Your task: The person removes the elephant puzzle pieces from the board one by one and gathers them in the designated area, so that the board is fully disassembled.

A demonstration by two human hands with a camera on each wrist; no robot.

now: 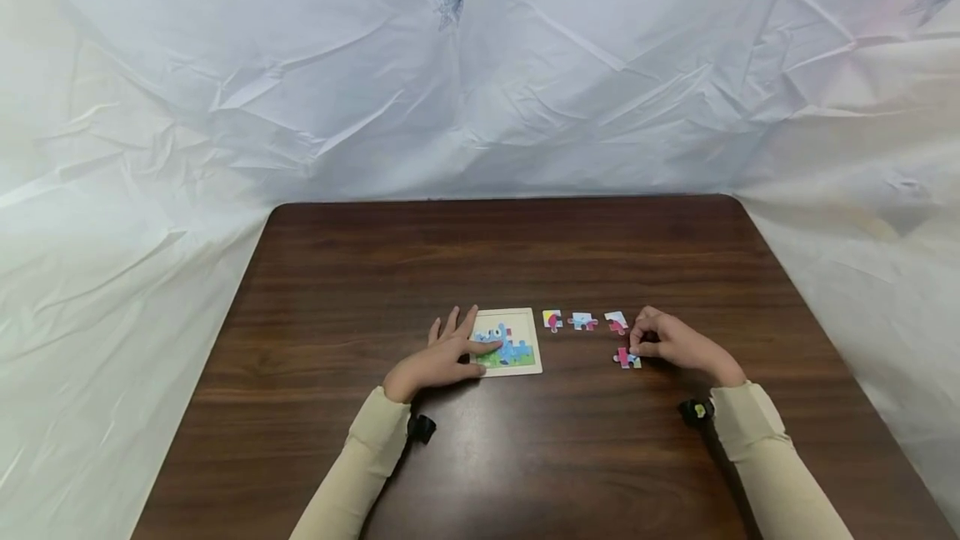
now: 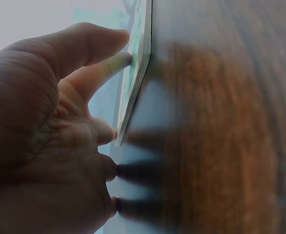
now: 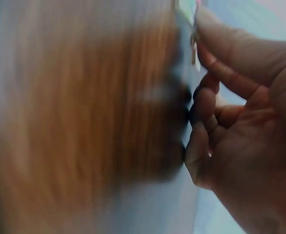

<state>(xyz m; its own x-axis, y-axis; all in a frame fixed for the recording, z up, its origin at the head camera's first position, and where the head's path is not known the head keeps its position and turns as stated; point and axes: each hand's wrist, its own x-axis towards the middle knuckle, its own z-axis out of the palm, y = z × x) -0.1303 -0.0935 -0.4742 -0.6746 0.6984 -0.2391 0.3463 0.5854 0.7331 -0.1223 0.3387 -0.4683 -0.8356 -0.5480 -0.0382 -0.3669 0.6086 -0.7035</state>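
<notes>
My left hand [image 1: 438, 359] rests on a small jigsaw board [image 1: 534, 344] with fingers spread, index finger lying over the picture and thumb at the lower edge. A blue figure on green shows in the partly filled board; part of it is hidden by the hand. In the left wrist view, the board's pale edge [image 2: 142, 68] is beside the thumb. My right hand [image 1: 678, 346] pinches a pink, blue and green puzzle piece [image 1: 623, 358] at its right side, thumb and index finger together, low over the table. In the right wrist view only slivers of the piece show.
Three loose puzzle pieces lie in a row right of the board: a yellow-and-red one [image 1: 552, 320], a light blue one [image 1: 582, 321] and a white-and-pink one [image 1: 616, 322]. The dark wooden table [image 1: 480, 257] has a white printed sheet [image 1: 450, 107] hanging behind it.
</notes>
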